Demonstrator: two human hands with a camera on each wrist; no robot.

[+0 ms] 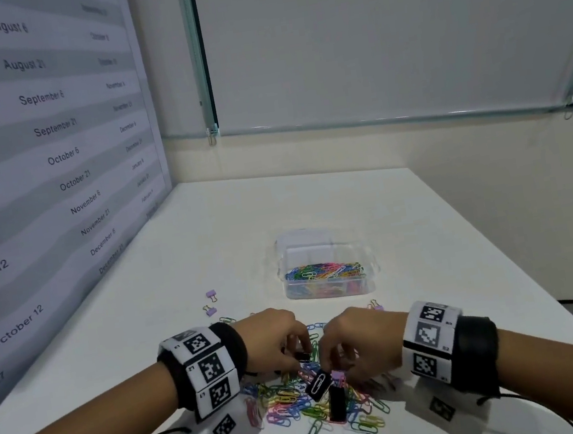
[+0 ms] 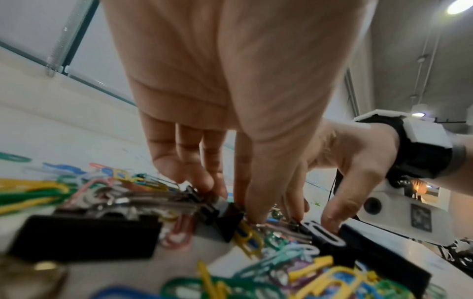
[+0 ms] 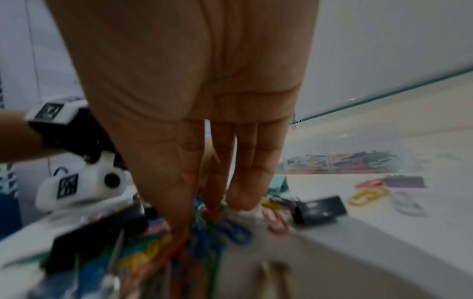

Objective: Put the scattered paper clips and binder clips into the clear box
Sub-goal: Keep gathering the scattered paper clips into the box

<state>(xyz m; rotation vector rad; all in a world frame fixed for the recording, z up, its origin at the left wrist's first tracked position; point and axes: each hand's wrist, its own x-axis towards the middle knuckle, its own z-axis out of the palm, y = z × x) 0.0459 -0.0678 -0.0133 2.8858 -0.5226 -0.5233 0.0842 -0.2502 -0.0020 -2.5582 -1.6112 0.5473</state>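
Observation:
A heap of coloured paper clips lies on the white table near its front edge, with black binder clips among them. My left hand reaches down into the heap and pinches a small black binder clip. My right hand is close beside it, its thumb and fingers closing on a black binder clip with a white oval. A purple clip sits against that hand's fingers. The clear box stands farther back, open, holding several coloured paper clips.
Two purple binder clips lie left of the box, and another clip lies behind my right hand. A long black binder clip rests on the heap's near side. A printed wall panel borders the table on the left.

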